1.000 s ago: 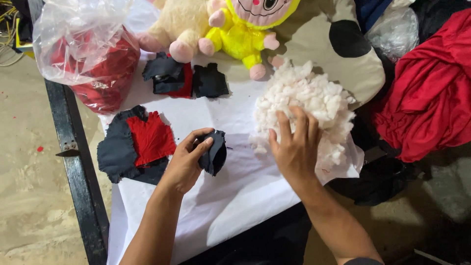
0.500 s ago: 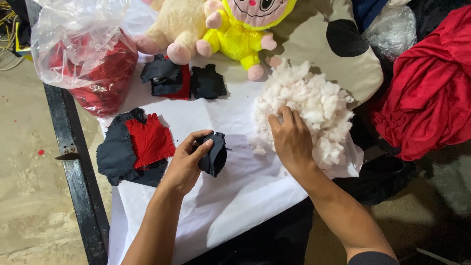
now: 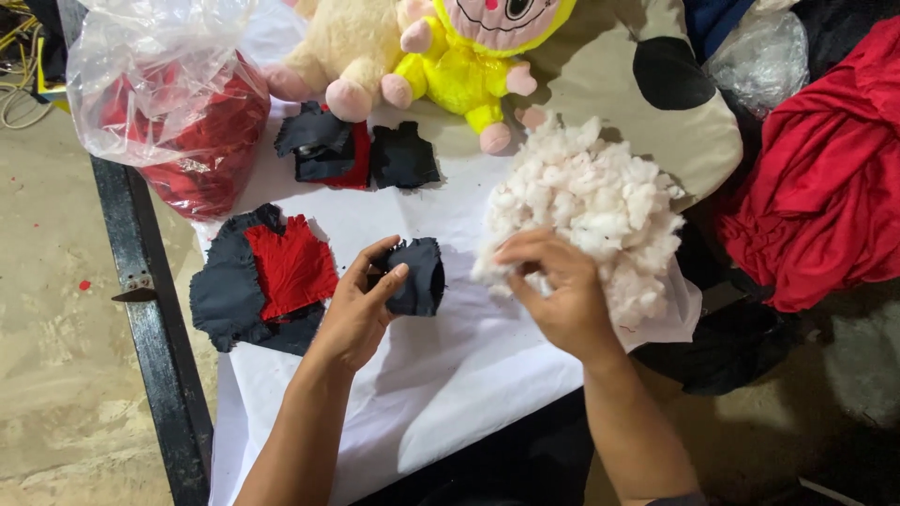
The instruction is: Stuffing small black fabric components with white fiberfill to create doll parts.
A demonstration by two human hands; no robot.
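My left hand grips a small black fabric pouch over the white sheet, thumb at its opening. My right hand is closed on a tuft at the near edge of a big heap of white stuffing. The two hands are a short gap apart.
Black and red cut fabric pieces lie left of my left hand, more pieces farther back. A clear bag of red cloth sits far left, plush toys at the back, red fabric at right. The black table rail runs along the left.
My right hand has drawn back from the middle of the stuffing heap to its near edge, pinching a tuft. The left hand has kept still with the pouch.
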